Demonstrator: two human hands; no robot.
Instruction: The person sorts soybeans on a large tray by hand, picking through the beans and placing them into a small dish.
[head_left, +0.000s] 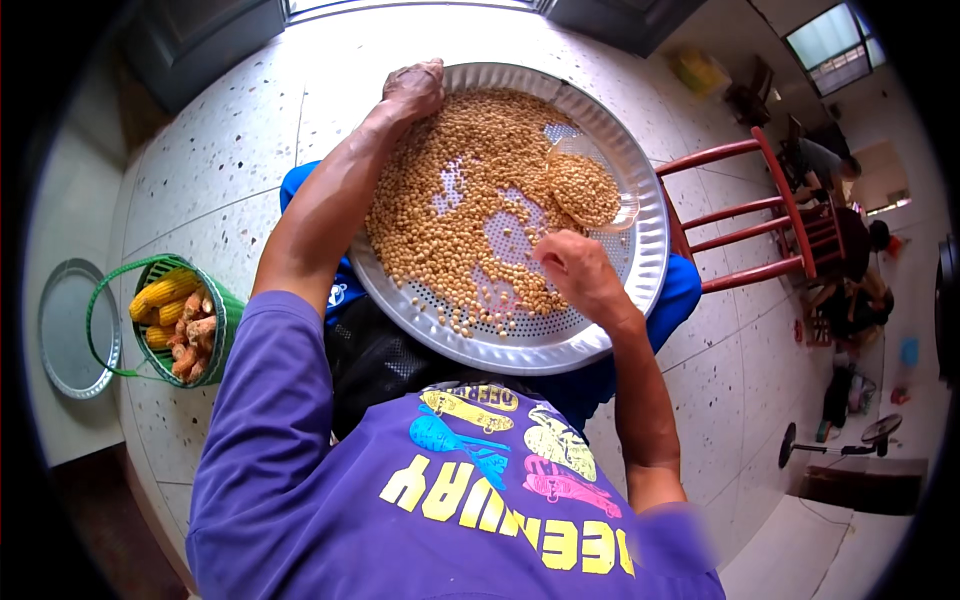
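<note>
A large round metal tray (649, 225) with a fluted rim and a perforated bottom rests across my lap. Tan dried beans (450, 247) are spread over much of it, with bare perforated patches between them. Inside the tray on the right sits a small clear plastic dish (626, 217) heaped with the same beans. My left hand (415, 88) grips the tray's far left rim. Just in front of the dish, my right hand (581, 274) is over the beans with its fingers curled; whether anything is between the fingertips is hidden.
At left stands a green woven basket (229, 315) holding yellow corn cobs (166, 296) and bare cobs (196, 334). Beyond it lies another round metal tray (79, 330). A red wooden chair (780, 202) is close on the right. People (862, 304) and a fan (840, 450) are farther right.
</note>
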